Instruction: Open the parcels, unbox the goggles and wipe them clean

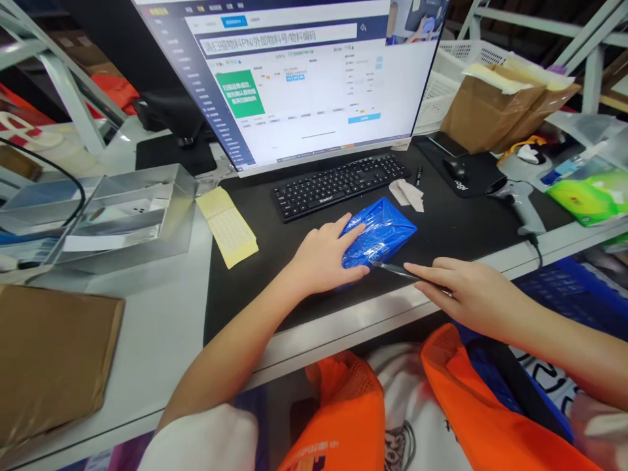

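Observation:
A package wrapped in shiny blue plastic (pixel 381 232) lies on the black desk mat (pixel 275 281), in front of the keyboard. My left hand (pixel 326 255) holds it from the left, fingers spread over its top and thumb along its near edge. In my right hand (pixel 454 281) is a slim box cutter (pixel 400 270) with a dark handle, gripped with the index finger stretched along it. Its metal tip meets the near edge of the blue wrapping, close to my left thumb. Whether the tip has gone through the plastic, I cannot tell.
Behind the package stand a black keyboard (pixel 338 186) and a monitor (pixel 314 78). Yellow label sheets (pixel 227 226) lie left, beside a grey divided tray (pixel 132 216) and a cardboard box (pixel 53 360). A crumpled tissue (pixel 407 195), mouse (pixel 456 170) and barcode scanner (pixel 523 203) lie right.

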A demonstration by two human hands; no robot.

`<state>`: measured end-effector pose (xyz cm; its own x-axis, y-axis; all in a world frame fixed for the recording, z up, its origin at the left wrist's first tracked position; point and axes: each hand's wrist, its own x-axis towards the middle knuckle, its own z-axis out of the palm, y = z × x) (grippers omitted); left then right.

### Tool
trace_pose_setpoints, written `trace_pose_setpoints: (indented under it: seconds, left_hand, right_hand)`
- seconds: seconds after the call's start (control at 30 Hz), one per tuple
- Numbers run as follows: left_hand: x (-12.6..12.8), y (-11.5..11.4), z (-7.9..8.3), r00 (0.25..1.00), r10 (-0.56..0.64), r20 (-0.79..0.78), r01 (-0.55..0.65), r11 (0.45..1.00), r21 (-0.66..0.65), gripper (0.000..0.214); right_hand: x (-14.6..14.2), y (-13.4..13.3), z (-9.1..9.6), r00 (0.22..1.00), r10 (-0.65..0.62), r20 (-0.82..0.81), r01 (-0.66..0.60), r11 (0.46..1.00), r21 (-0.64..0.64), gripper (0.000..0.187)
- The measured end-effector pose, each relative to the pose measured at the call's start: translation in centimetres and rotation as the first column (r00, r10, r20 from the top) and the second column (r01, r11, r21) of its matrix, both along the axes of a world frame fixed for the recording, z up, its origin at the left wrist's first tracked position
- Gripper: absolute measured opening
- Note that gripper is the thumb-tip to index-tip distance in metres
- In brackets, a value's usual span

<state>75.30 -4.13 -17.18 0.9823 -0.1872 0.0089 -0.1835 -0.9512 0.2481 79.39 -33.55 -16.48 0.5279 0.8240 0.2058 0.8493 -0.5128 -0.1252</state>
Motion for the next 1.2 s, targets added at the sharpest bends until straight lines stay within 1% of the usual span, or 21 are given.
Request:
trace_pose_setpoints:
  seconds: [0.13, 0.23, 0.33, 0.5, 0.7, 0.9, 1.07, 1.2]
  left_hand:
    - [0.0, 0.0, 0.1, 1.0, -0.006, 0.006, 0.006, 1.0, 0.008, 0.089]
    - [-0.1, -0.1, 0.2, 1.0, -0.008, -0.003, 0.008, 1.0, 0.027, 0.091]
    - [-0.2, -0.3, 0.1, 1.0, -0.003, 0.013, 0.003, 1.0, 0.03, 0.091]
    - [-0.2, -0.5, -0.1, 0.999, 0.012, 0.04, -0.012, 1.0, 0.011, 0.095]
    - [-0.3, -0.7, -0.3, 0.998, 0.007, 0.063, -0.009, 1.0, 0.017, 0.104]
    - [-0.4, -0.9, -0.3, 0.996, 0.013, 0.086, -0.014, 1.0, 0.01, 0.105]
    - [-0.3, -0.8, -0.2, 0.997, 0.003, 0.079, -0.002, 1.0, -0.003, 0.108]
    - [-0.3, -0.8, -0.2, 0.998, 0.011, 0.054, -0.012, 1.0, 0.006, 0.107]
  right_hand:
    - [-0.7, 0.3, 0.1, 0.998, -0.018, 0.065, 0.019, 1.0, -0.011, 0.041]
    - [-1.6, 0.5, -0.3, 0.988, -0.044, 0.147, 0.049, 0.998, -0.031, 0.043]
    - [-2.5, 0.8, -1.0, 0.98, -0.074, 0.187, 0.081, 0.996, -0.032, 0.044]
    - [-3.7, 1.5, -2.1, 0.975, -0.119, 0.19, 0.119, 0.993, 0.016, 0.045]
    - [-4.7, 2.4, -3.5, 0.971, -0.202, 0.129, 0.198, 0.979, 0.041, 0.05]
    - [-4.3, 2.8, -3.3, 0.974, -0.184, 0.136, 0.186, 0.983, -0.006, 0.045]
    - [-3.1, 1.8, -3.1, 0.979, -0.143, 0.145, 0.147, 0.989, -0.019, 0.044]
    - [-3.0, 1.3, -2.9, 0.981, -0.135, 0.137, 0.138, 0.99, -0.019, 0.043]
